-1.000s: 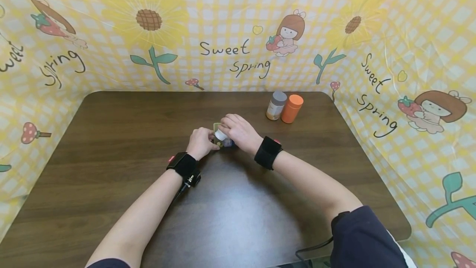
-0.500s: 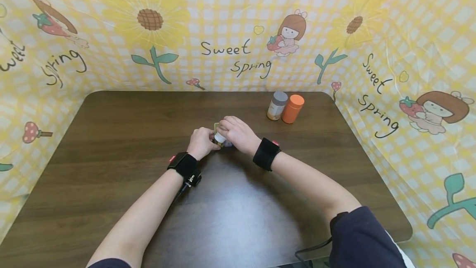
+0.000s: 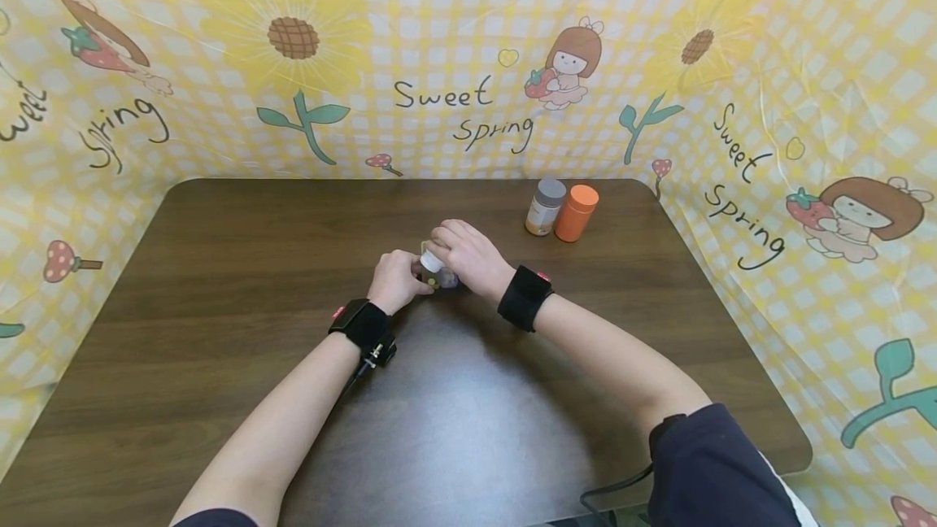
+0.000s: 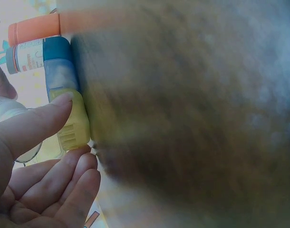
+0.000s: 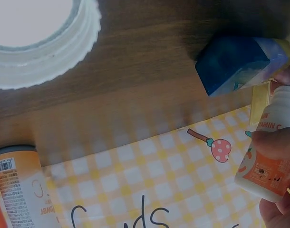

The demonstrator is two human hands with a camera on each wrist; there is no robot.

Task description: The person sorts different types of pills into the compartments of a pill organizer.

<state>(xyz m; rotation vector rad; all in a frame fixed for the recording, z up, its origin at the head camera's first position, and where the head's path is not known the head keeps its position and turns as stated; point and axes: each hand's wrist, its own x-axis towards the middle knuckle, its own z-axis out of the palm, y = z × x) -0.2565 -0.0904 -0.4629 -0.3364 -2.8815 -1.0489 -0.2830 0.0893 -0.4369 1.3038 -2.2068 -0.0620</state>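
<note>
My left hand holds a coloured pill box on the table, its thumb and fingertips around the yellow end. Blue and lilac parts stick out beyond the grip, and a clear yellowish lid stands raised at its edge. In my right hand a small white vitamin bottle with an orange label is pinched, tipped mouth down over the box. Near the camera in the right wrist view shows a white ridged cap; what holds it is hidden. Any contents passing from the bottle cannot be made out.
At the back right of the wooden table stand a grey-capped bottle and an orange bottle, side by side. Yellow checked cloth rises behind and beside the table. A black cable hangs near the right elbow.
My right hand dipped slightly towards the pill box, then rose a little with the bottle, still tipped. The left hand has stayed in place on the box.
</note>
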